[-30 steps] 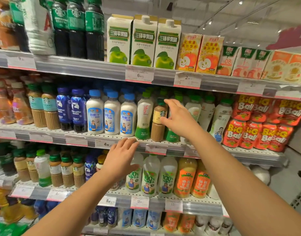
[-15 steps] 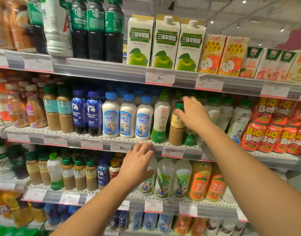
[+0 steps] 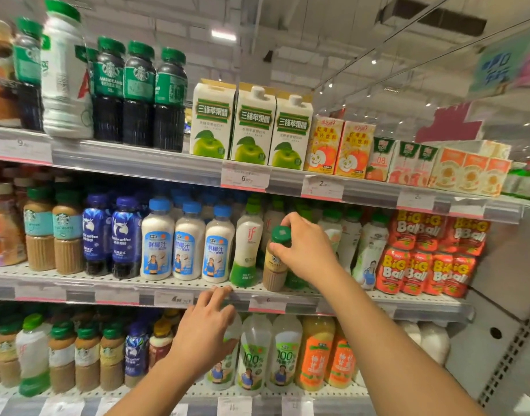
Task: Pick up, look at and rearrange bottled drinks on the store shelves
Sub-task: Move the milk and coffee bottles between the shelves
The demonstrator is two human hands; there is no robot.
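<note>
A small brown coffee bottle (image 3: 274,267) with a green cap stands at the front of the middle shelf (image 3: 78,283), between a white-and-green "if" bottle (image 3: 247,250) and other green-capped bottles. My right hand (image 3: 307,247) grips its cap and neck from the right. My left hand (image 3: 205,331) is lower, fingers relaxed and spread, with fingertips resting on the front edge of the middle shelf. It holds nothing. Three white coconut drink bottles (image 3: 188,244) with blue caps stand left of the "if" bottle.
Blue coffee bottles (image 3: 110,235) and tan latte bottles (image 3: 54,232) fill the middle shelf's left; red Big Ball pouches (image 3: 431,253) its right. Apple cartons (image 3: 253,127) and dark green-capped bottles (image 3: 137,94) stand above. Juice bottles (image 3: 284,352) line the lower shelf.
My right hand has closed round the cap of the small brown bottle, which it was only reaching toward a second ago. My left hand has stayed by the shelf edge. My head has tilted up.
</note>
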